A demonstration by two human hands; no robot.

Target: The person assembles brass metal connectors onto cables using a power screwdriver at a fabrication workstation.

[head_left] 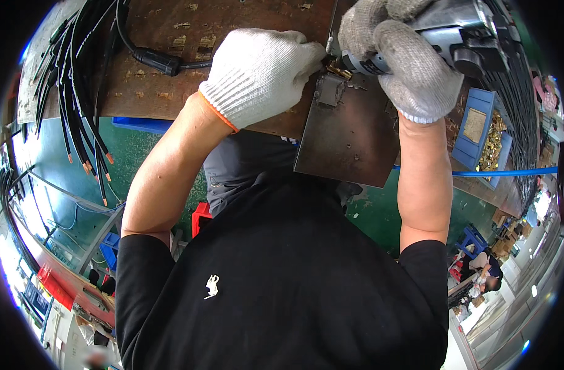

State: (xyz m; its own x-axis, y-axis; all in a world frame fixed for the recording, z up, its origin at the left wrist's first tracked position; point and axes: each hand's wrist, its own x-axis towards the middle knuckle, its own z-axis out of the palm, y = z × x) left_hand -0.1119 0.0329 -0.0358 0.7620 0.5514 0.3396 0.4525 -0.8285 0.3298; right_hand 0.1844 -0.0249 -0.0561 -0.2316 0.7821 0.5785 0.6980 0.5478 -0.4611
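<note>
My left hand [257,77], in a white knit glove with an orange cuff, is closed around a black cable [195,65] that runs in from the left. Near its fingertips lies a small brass-coloured piece [338,69], against the tip of a metal tool. My right hand [411,68], in a greyish knit glove, wraps round this silver, cylindrical tool [445,43], which has a black knob on its side. Beneath both hands is a dark metal plate [349,142] at the bench edge. The exact contact between cable, brass piece and tool is too small to make out.
A worn brown bench [171,24] carries a bundle of black cables with bare copper ends [66,68] at left. At right stand a blue bin of brass pieces [491,142], a blue hose [504,172] and more black cables [522,111]. Other people sit farther off.
</note>
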